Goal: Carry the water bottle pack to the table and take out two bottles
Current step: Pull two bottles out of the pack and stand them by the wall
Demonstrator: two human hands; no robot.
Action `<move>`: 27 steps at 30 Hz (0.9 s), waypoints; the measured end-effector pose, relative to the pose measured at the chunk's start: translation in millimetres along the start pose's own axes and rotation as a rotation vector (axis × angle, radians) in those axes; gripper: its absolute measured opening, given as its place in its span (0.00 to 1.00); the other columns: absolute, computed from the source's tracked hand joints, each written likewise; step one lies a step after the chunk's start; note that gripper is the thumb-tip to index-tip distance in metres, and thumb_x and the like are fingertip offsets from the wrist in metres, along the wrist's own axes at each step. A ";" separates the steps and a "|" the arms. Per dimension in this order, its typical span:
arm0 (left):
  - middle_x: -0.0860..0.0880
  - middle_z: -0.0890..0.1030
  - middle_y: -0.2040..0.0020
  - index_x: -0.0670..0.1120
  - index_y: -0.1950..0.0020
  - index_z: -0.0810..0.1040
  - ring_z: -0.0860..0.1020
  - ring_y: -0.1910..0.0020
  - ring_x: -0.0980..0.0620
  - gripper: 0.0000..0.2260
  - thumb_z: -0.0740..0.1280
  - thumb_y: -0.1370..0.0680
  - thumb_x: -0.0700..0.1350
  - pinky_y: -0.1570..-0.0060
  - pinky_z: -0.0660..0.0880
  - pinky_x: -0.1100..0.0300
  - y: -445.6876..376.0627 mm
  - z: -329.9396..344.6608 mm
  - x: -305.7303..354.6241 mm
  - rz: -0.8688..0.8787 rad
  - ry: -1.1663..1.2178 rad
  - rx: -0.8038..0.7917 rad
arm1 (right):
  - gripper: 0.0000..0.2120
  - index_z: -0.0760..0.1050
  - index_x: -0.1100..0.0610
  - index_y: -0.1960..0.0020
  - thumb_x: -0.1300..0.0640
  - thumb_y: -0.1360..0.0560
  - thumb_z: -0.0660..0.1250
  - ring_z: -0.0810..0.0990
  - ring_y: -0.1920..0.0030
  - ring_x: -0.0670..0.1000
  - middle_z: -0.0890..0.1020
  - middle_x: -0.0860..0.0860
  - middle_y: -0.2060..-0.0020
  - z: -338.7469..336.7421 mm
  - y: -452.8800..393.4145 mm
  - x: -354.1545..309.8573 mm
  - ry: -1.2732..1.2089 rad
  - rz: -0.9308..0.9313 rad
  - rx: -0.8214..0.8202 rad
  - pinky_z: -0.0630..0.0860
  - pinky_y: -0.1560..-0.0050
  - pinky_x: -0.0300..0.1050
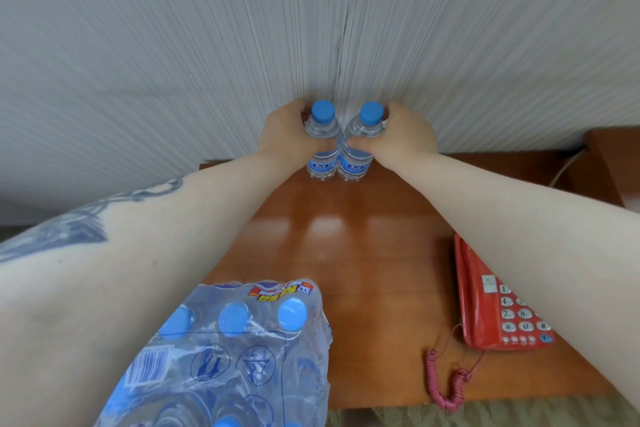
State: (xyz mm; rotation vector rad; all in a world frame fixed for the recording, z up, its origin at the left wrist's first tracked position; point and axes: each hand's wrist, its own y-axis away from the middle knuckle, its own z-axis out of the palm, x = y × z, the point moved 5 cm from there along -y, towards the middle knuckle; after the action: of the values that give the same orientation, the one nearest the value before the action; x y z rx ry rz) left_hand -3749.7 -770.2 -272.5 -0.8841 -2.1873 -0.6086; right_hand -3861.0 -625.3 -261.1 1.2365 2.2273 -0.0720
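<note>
Two clear water bottles with blue caps and blue labels stand side by side, touching, at the far edge of the wooden table (363,253), close to the wall. My left hand (287,132) wraps the left bottle (322,149) around its shoulder. My right hand (405,135) grips the right bottle (360,149) the same way. The shrink-wrapped water bottle pack (235,350) lies at the table's near left corner, below my left forearm, with several blue caps showing through the torn plastic.
A red telephone (498,305) with a keypad sits at the table's right side, its pink coiled cord (446,381) hanging over the near edge. A striped pale wall (311,28) rises behind the table. A wooden piece of furniture (609,156) stands at far right.
</note>
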 end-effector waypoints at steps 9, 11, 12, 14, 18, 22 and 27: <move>0.50 0.81 0.45 0.44 0.34 0.77 0.76 0.50 0.54 0.30 0.82 0.33 0.46 0.53 0.71 0.66 -0.9 6.0 -5.8 -0.040 0.046 0.034 | 0.25 0.75 0.57 0.41 0.46 0.31 0.75 0.80 0.47 0.55 0.83 0.52 0.46 1.5 -7.4 -1.7 -0.001 -0.026 -0.005 0.68 0.56 0.44; 0.53 0.78 0.48 0.44 0.34 0.76 0.76 0.50 0.54 0.29 0.81 0.32 0.46 0.59 0.68 0.73 -1.2 6.2 -6.0 -0.030 0.042 0.027 | 0.26 0.74 0.57 0.41 0.44 0.32 0.75 0.80 0.48 0.54 0.82 0.52 0.46 2.3 -8.2 0.0 0.002 -0.014 -0.008 0.68 0.57 0.44; 0.53 0.77 0.48 0.44 0.34 0.75 0.76 0.50 0.54 0.29 0.81 0.31 0.46 0.61 0.66 0.74 -1.1 6.2 -5.9 -0.024 0.038 0.017 | 0.28 0.74 0.57 0.40 0.44 0.33 0.76 0.79 0.50 0.53 0.82 0.51 0.47 2.5 -8.5 0.2 0.003 -0.010 -0.016 0.68 0.57 0.44; 0.51 0.78 0.47 0.44 0.34 0.74 0.76 0.50 0.52 0.30 0.81 0.33 0.45 0.60 0.70 0.69 -0.8 7.3 -5.4 -0.010 0.011 -0.017 | 0.31 0.72 0.56 0.39 0.42 0.35 0.77 0.78 0.50 0.52 0.81 0.50 0.47 3.9 -8.1 0.4 0.009 -0.011 -0.037 0.68 0.57 0.44; 0.46 0.81 0.43 0.42 0.33 0.74 0.76 0.50 0.50 0.31 0.81 0.33 0.41 0.51 0.74 0.58 -0.2 10.2 -2.5 -0.010 -0.013 -0.017 | 0.28 0.72 0.56 0.39 0.47 0.33 0.77 0.80 0.46 0.55 0.82 0.52 0.45 6.0 -5.5 1.1 -0.043 -0.033 0.004 0.68 0.56 0.44; 0.49 0.80 0.49 0.42 0.36 0.77 0.77 0.53 0.51 0.23 0.78 0.29 0.40 0.58 0.72 0.63 0.3 12.2 -3.3 -0.036 0.025 0.042 | 0.26 0.72 0.57 0.41 0.48 0.32 0.77 0.75 0.54 0.50 0.82 0.52 0.46 6.6 -4.0 2.2 -0.063 -0.036 0.027 0.67 0.58 0.43; 0.48 0.81 0.47 0.42 0.36 0.77 0.77 0.52 0.51 0.25 0.79 0.31 0.38 0.55 0.73 0.60 1.8 13.0 -4.3 -0.040 0.021 0.041 | 0.26 0.71 0.58 0.41 0.50 0.32 0.77 0.78 0.50 0.53 0.82 0.53 0.46 6.1 -2.3 3.3 -0.098 -0.038 0.051 0.68 0.58 0.44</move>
State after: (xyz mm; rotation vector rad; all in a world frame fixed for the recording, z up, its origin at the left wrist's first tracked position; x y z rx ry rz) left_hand -3751.6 -762.6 -283.8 -0.8111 -2.1949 -0.5880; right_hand -3861.3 -626.0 -268.4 1.1912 2.1762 -0.2012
